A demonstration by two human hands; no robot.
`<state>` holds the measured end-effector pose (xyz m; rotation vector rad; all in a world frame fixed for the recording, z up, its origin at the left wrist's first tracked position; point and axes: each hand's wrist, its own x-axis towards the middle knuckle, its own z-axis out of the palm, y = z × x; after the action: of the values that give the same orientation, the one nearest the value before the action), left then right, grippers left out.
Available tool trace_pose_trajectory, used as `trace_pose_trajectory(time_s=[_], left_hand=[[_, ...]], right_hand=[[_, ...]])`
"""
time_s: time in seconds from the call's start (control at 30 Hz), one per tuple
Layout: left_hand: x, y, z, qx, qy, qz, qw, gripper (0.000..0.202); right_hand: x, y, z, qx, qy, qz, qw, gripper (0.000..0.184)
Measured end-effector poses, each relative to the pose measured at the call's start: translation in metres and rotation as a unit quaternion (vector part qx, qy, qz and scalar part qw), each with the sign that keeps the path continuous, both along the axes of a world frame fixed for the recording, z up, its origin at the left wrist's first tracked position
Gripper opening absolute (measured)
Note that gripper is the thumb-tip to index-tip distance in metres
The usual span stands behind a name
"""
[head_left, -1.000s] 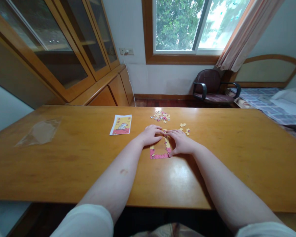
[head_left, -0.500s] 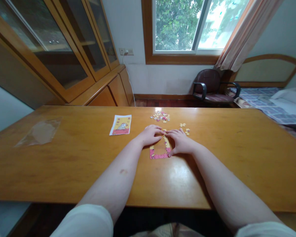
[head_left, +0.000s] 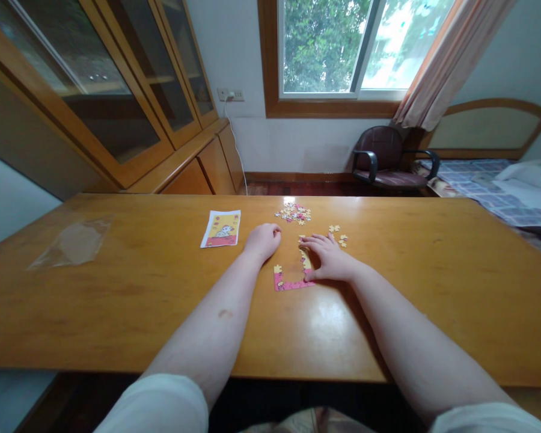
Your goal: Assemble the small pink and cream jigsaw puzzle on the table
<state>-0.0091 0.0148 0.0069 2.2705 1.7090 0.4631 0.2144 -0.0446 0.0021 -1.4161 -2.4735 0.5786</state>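
Lifted off the jigsaw since the earlier frames, the left hand (head_left: 264, 239) now sits to the left of it and a little farther back, its fingers (head_left: 274, 231) curled under into a loose fist on the wood; whether a piece lies inside cannot be told. The right hand (head_left: 330, 261) has stayed put, fingers (head_left: 313, 242) stretched out flat and slightly spread, palm down on the right strip of the partly built pink-and-yellow cardboard jigsaw border (head_left: 288, 284), which lies flat near the middle of the long glossy orange-brown wooden table (head_left: 410, 288). Just beyond the right fingertips lies a small cluster of loose yellow pieces (head_left: 338, 234); farther back is a larger heap of mixed loose pieces (head_left: 293, 212). Left of the fist lies the rectangular yellow-and-red printed picture card (head_left: 220, 228), and well off to the left a crumpled clear plastic bag (head_left: 74, 240).
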Motion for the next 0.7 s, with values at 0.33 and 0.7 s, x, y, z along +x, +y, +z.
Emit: trace_pose_trajectory(time_s=[0.33, 0.7], left_hand=[[-0.005, 0.004, 0.000, -0.008, -0.020, 0.083, 0.996, 0.031], [-0.008, 0.005, 0.003, -0.048, 0.002, 0.169, 0.985, 0.032]], right_hand=[[0.012, 0.004, 0.002, 0.001, -0.026, -0.005, 1.000, 0.085], [0.006, -0.004, 0.014, 0.002, 0.008, 0.033, 0.999, 0.070]])
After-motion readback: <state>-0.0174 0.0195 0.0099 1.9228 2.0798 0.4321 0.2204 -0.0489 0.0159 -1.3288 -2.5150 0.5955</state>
